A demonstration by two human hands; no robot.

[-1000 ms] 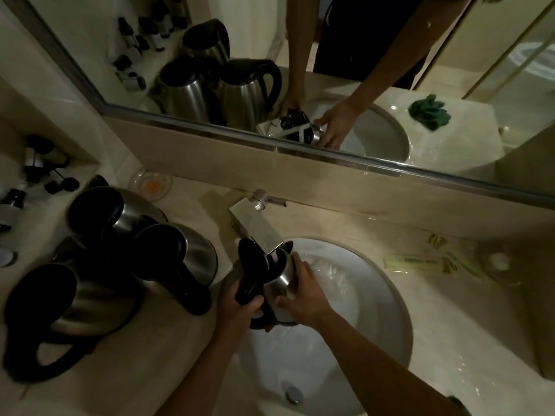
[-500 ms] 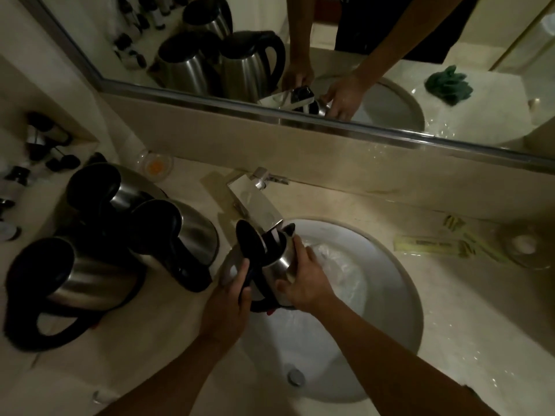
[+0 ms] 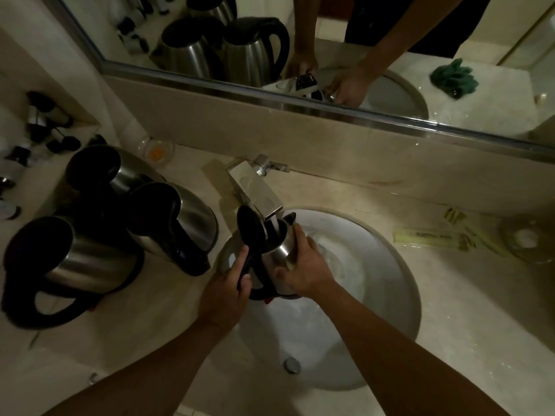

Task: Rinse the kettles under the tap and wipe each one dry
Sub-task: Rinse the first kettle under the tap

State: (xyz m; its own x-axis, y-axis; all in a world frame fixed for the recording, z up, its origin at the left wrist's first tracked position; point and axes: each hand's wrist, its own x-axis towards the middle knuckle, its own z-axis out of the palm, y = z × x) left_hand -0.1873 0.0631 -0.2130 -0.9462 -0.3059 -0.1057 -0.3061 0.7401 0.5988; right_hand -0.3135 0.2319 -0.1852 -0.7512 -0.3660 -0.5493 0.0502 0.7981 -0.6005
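Steel kettle [image 3: 277,250] held over sink basin [image 3: 375,265], lid [image 3: 250,232] flipped open, mouth right under square tap spout [image 3: 258,193], water stream running into opening. Left hand [image 3: 225,292] at 7 o'clock of kettle, fingers curled round black handle [image 3: 244,271], thumb on top. Right hand [image 3: 303,271] at 4 o'clock, fingers and thumb clamped on steel body. Kettle tilted slightly toward 11 o'clock. Three more kettles grouped on counter [image 3: 480,325] at 9 o'clock of sink: nearest kettle [image 3: 75,265] lying low with handle toward 7 o'clock, middle kettle [image 3: 180,223] just beside basin rim, far kettle [image 3: 120,172] behind at 11 o'clock. Small glass dish [image 3: 156,151] with orange piece at 11 o'clock of tap. Small dark-capped bottles [image 3: 45,124] on ledge at far 10 o'clock. Yellow-green sachets [image 3: 432,237] at 3 o'clock of sink, round glass dish [image 3: 525,238] past them. Drain plug [image 3: 292,364] at 6 o'clock of basin. Mirror [image 3: 330,40] above, green cloth [image 3: 453,78] reflected at 1 o'clock.
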